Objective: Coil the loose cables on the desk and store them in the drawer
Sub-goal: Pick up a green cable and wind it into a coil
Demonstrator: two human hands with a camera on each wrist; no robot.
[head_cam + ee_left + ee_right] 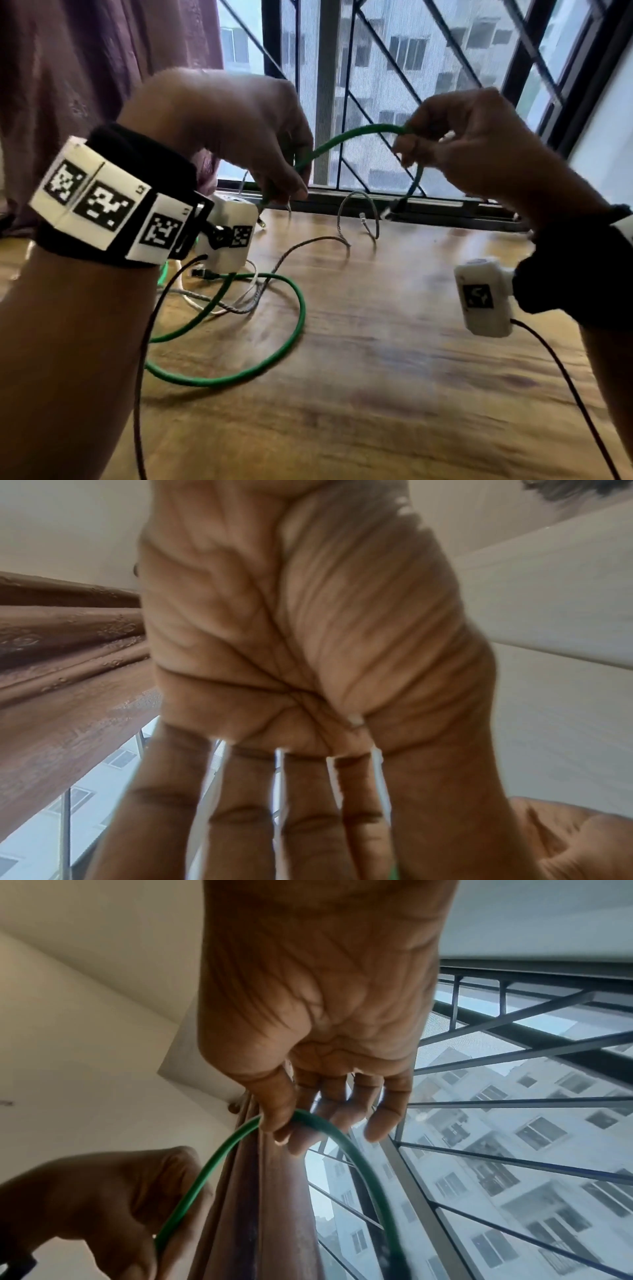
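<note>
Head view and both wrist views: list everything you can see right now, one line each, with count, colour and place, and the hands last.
green cable: one, green, arched in the air between both hands, the rest looped on the desk
grey cable: one, grey braided, lying on the desk behind the green loops
white cable: one, white, on the desk among the green loops
desk: one, brown wood, under the cables
curtain: one, purplish brown, left of the window
window grille: one, dark bars, behind the desk
wrist cameras: two, white with black markers, one strapped on each wrist
left hand: one, holds the green cable
right hand: one, pinches the green cable
</note>
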